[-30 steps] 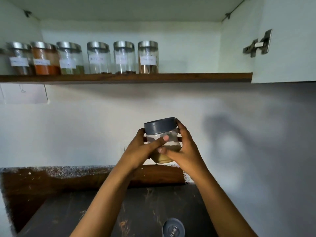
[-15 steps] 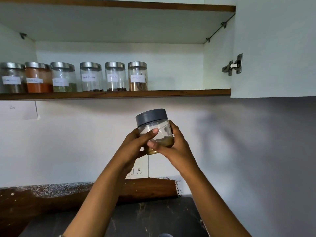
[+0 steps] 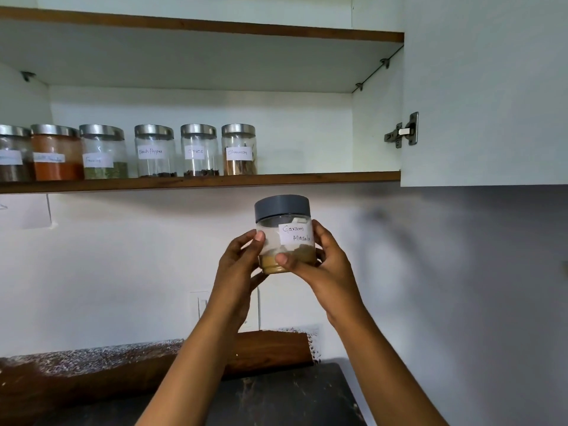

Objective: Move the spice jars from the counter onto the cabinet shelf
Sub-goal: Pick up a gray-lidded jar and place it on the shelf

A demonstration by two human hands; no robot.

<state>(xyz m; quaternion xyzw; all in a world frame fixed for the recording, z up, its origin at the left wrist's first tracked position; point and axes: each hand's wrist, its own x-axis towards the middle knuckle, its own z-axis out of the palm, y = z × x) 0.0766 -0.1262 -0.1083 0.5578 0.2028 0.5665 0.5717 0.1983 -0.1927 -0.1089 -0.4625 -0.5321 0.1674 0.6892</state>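
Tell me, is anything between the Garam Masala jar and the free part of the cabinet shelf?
Nothing visible is. The Garam Masala jar is held below the cabinet shelf, whose stretch right of the Cinnamon jar is bare.

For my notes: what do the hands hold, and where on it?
Both hands, left hand and right hand, hold the Garam Masala jar by its lower body; the grey lid is untouched.

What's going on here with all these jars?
A person is holding a jar labelled Garam Masala in both hands, the left hand and the right hand, just below the cabinet shelf. Six jars with steel lids already stand in a row on the shelf's left part; its right part is bare.
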